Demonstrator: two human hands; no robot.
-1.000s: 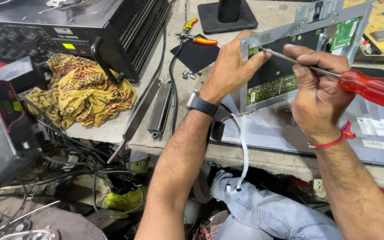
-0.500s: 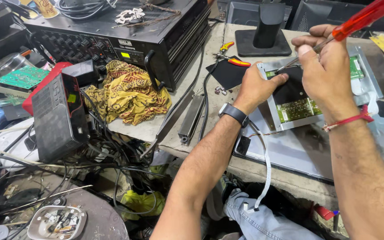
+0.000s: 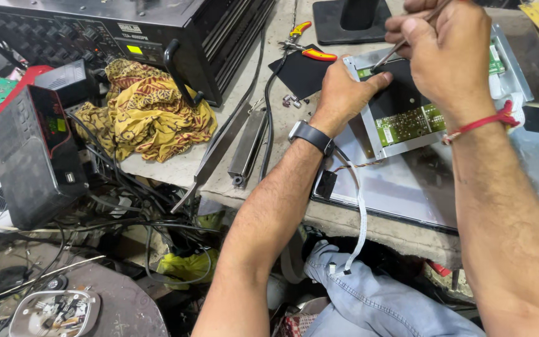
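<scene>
A single head-worn camera looks steeply down and forward from above the person's forearms. It sits close to the counter [image 3: 219, 175], whose front edge crosses the middle of the frame. The left hand [image 3: 344, 93] and right hand [image 3: 450, 56] fill the upper right; the cluttered floor [image 3: 95, 299] fills the lower left.
</scene>
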